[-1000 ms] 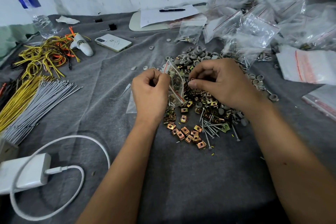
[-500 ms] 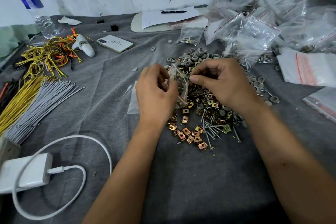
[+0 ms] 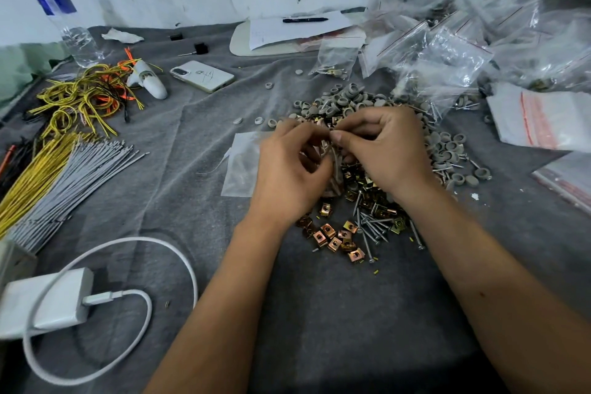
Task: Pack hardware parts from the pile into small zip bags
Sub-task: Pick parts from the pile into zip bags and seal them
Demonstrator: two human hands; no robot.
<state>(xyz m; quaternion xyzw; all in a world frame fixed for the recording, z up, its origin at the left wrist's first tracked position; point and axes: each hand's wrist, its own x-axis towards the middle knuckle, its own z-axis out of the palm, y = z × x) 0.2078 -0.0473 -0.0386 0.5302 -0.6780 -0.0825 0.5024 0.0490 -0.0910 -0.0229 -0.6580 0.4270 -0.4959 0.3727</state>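
Left hand (image 3: 287, 176): I see it curled, pinching the small zip bag (image 3: 334, 166) at its top edge.
Right hand (image 3: 383, 147): fingers bent — pinching the same bag's mouth.
Bag: one, held just above the hardware pile (image 3: 367, 201).
Flat empty bag (image 3: 243, 166): one, beside my left hand.

Both hands largely hide the zip bag (image 3: 332, 166).

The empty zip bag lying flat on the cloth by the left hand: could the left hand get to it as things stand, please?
Probably yes, once freed. The empty zip bag lies flat just beside the left hand, with nothing on top. But that hand, like the right hand, is now pinching the small bag being filled.
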